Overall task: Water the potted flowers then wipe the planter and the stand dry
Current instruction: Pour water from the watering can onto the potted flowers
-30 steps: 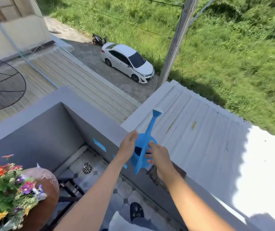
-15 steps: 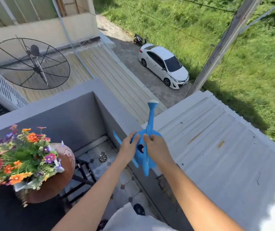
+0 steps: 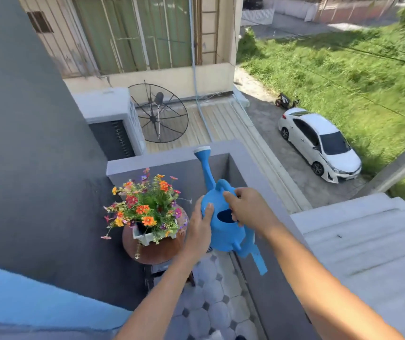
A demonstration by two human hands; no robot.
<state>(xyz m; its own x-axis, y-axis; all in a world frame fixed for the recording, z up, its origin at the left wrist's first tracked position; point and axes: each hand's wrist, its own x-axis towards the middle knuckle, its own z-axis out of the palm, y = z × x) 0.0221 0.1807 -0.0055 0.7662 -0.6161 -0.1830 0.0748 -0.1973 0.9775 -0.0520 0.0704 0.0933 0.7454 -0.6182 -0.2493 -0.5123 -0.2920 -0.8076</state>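
I hold a blue watering can (image 3: 226, 231) in both hands, in the air to the right of the flowers, its spout (image 3: 205, 165) pointing up and away. My left hand (image 3: 200, 227) grips the can's left side. My right hand (image 3: 248, 209) grips its top by the filling hole. The flowers (image 3: 145, 204), orange, red and purple, stand in a small white planter (image 3: 147, 238) on a round brown stand (image 3: 157, 253) with dark legs. No water is coming out of the spout.
A grey parapet wall (image 3: 265, 192) runs along the right of the narrow tiled balcony floor (image 3: 218, 307). A dark grey wall (image 3: 29, 168) closes the left side. Beyond the parapet lie a roof, a satellite dish, and a white car far below.
My view has swung left, so the flowers now sit near the middle. Both hands have carried the can from over the parapet to beside the flowers. My right hand has moved onto the can's top.
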